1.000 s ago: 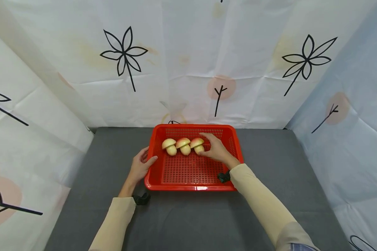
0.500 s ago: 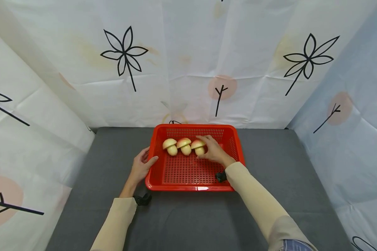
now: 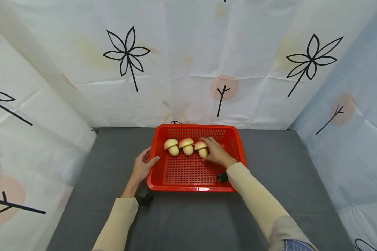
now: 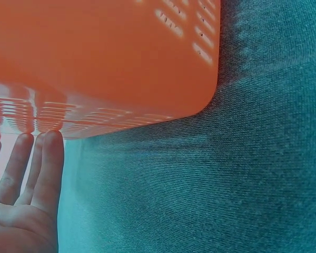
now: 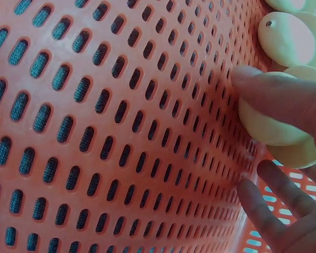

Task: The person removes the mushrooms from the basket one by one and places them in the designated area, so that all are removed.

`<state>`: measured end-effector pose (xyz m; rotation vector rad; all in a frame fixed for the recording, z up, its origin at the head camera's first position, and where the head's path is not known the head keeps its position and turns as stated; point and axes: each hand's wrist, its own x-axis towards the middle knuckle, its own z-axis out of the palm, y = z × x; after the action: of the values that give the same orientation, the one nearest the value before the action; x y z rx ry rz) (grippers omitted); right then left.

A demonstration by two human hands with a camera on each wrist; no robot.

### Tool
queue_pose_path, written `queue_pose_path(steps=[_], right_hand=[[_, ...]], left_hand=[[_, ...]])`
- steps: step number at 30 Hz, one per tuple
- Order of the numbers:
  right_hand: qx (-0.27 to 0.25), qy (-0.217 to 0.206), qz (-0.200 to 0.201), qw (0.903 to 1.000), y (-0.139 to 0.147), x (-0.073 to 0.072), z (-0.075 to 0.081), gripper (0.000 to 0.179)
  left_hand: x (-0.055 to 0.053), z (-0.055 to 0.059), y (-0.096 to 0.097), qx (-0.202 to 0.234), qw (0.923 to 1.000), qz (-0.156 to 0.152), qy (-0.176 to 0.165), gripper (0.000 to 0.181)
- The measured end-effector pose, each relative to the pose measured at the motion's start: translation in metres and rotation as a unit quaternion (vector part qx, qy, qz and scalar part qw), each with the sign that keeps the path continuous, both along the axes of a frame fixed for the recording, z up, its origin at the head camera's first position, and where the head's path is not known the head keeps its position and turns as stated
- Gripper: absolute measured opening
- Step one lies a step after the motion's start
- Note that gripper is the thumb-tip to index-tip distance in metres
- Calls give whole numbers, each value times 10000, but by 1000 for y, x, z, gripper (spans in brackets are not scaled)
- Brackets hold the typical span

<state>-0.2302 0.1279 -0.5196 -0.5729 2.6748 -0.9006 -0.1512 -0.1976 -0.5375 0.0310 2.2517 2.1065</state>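
Note:
In the head view, a red plastic basket [image 3: 182, 181] with slotted walls holds a row of three pale yellow mushrooms with reddish-tinged caps. The left mushroom [image 3: 173, 150] and the middle mushroom [image 3: 187, 150] lie untouched. My right hand [image 3: 218, 153] holds the right mushroom [image 3: 202, 149], fingers at its cap and thumb by its stem; the right wrist view shows the thumb across this mushroom [image 5: 276, 129]. My left hand [image 3: 142, 166] grips the basket's left rim, thumb over the edge. Its fingers [image 4: 48, 168] touch the outer wall in the left wrist view.
The basket stands on a grey cloth-covered table [image 3: 188, 223], near its back edge. White patterned curtains [image 3: 188, 62] hang behind and at both sides. Dark wrist devices sit on both wrists, the right one [image 3: 222, 177] over the basket.
My right hand has closed in on the right mushroom, which has shifted slightly right, away from the middle one. The left hand stays on the basket rim.

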Motion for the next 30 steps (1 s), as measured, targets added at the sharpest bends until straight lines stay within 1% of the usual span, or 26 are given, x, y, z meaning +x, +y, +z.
queue_pose_path(steps=[5, 8, 10, 13, 16, 26, 30], right_hand=[[-40, -11, -63, 10000, 3, 0, 0, 88], [-262, -6, -152, 9995, 5, 2, 2, 89], [-497, -35, -221, 9985, 6, 4, 5, 89], [-772, -77, -293, 9966, 7, 7, 11, 89], [-921, -81, -345, 9951, 7, 11, 20, 90], [-1282, 306, -341, 9907, 17, 25, 45, 93], [-1496, 373, -376, 9873, 26, 32, 56, 93]], left_hand=[[0, 0, 2, 35, 10000, 2, 37, 60], [0, 0, 3, 63, 10000, -15, 61, 59], [0, 0, 3, 54, 10000, -36, 71, 59], [0, 0, 2, 23, 10000, -26, 89, 58], [1, -1, 2, -26, 9999, -22, 97, 59], [1, -3, 1, -132, 9996, 9, 254, 57], [2, -2, 1, -112, 9997, -4, 230, 57]])
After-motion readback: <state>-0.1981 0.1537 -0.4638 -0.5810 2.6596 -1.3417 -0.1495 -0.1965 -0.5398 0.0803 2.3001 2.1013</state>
